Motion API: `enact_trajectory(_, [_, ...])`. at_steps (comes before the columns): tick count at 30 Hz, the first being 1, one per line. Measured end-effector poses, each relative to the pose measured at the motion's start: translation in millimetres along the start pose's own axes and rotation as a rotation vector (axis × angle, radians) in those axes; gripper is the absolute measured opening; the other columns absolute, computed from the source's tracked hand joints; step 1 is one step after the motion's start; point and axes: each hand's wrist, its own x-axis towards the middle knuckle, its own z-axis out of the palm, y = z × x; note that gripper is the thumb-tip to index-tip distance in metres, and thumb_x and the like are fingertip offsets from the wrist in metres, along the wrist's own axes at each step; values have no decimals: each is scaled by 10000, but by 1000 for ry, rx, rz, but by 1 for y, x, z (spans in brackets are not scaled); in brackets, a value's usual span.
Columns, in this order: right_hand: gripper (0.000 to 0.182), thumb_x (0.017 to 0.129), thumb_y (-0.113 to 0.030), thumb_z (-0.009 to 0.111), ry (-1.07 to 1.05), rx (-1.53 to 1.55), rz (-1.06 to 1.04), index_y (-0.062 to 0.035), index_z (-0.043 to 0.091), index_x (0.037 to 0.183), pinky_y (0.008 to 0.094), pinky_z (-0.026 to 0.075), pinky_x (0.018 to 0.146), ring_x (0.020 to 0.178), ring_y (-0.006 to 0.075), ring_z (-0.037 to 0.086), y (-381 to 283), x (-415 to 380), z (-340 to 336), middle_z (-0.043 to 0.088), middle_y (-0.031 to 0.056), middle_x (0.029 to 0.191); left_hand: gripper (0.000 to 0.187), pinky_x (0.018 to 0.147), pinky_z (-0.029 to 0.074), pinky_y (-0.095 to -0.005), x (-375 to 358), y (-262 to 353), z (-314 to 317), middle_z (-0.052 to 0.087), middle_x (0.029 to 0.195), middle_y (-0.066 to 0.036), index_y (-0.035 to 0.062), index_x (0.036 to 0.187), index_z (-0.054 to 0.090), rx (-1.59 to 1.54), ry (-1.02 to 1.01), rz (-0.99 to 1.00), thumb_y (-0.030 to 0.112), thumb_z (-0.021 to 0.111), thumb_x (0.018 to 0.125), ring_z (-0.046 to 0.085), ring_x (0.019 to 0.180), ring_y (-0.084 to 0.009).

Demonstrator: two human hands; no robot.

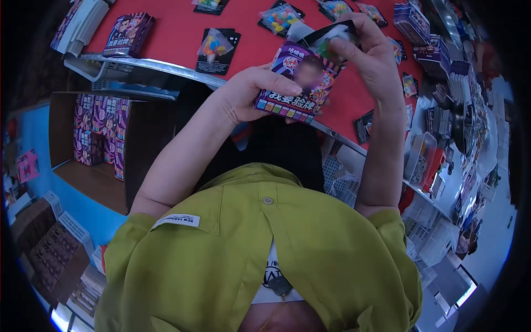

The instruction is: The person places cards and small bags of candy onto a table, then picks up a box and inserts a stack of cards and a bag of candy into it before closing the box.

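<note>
My left hand point(251, 87) grips a small purple printed card-game box point(287, 102), thumb across its front and the other fingers behind it. The box is tilted, its upper end toward my right hand point(371, 55). Between thumb and fingers, my right hand pinches a black card pack with a small clear bag point(328, 43) on it, partly hidden by the thumb. The pack is right at the box's upper end, where a pale flap point(298, 31) stands up.
On the red table point(160, 33) lie several black card packs with bags of coloured pieces point(214, 48). A finished-looking purple box point(128, 34) stands at the left, stacked boxes point(412, 23) at the right. Below left, a cardboard carton point(91, 185) holds several purple boxes.
</note>
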Motion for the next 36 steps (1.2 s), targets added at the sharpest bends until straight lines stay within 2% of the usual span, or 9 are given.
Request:
enact_trajectory(2, [209,877,-215,649,7,40,-54,-67,604,1018,242,457,766,888,116,572,-9,-6,7,594,38,1082,574,758,553,-341,2,0,-1,629,1047,-170,-27,1197,494,72,45,56,84,732,686,641,955,-250])
enact_trajectory(7, [268,832,-296,678,-14,-1065,-609,-46,644,924,310,498,711,907,209,586,-22,-16,14,574,129,1080,686,868,515,-362,9,1,-9,617,1069,-138,12,1210,502,310,60,93,56,781,586,612,1014,-252])
enact_trajectory(13, [294,817,-333,653,99,-905,-461,-40,651,792,342,489,711,898,246,571,6,-39,39,550,116,1042,668,932,456,-338,6,-4,2,615,1076,-95,64,1265,493,908,187,173,181,795,680,595,1008,-169])
enact_trajectory(16, [312,784,-343,673,49,-1075,-530,-34,638,760,345,490,694,879,236,571,-7,-44,50,560,115,1022,665,918,467,-352,-7,-19,-12,592,1124,-105,86,1299,476,1039,150,439,193,775,715,594,1014,-179])
enact_trajectory(18, [302,777,-313,682,54,-1102,-531,-16,626,769,348,491,691,880,240,575,-11,-45,58,558,123,1012,671,920,470,-362,-6,-16,-19,569,1159,-117,85,1306,471,1693,299,730,234,772,725,588,1038,-199])
enact_trajectory(21, [300,754,-282,702,96,-1189,-551,2,610,767,350,491,681,875,245,582,-11,-47,63,564,128,982,655,925,469,-353,-7,-8,-13,578,1156,-119,86,1317,465,977,283,404,270,741,752,586,1049,-198])
enact_trajectory(26, [234,772,-213,702,108,-1227,-513,-7,614,841,325,489,720,916,240,576,-6,-48,64,554,133,1037,537,940,458,-331,-12,-13,-14,587,1158,-120,80,1312,481,902,222,515,279,616,832,587,1051,-181])
enact_trajectory(32, [384,804,45,484,231,96,-266,-17,502,1182,347,389,970,1139,231,506,15,-65,41,484,138,1238,427,961,435,-305,-9,-13,-10,623,1110,-106,51,1245,552,681,216,561,267,497,880,591,1053,-176])
enact_trajectory(36, [322,854,6,499,163,534,-88,-8,504,1175,335,414,962,1100,222,533,25,-73,50,537,141,1177,344,922,460,-284,-6,-13,-7,643,1065,-102,42,1187,597,661,227,491,154,491,881,609,1024,-166])
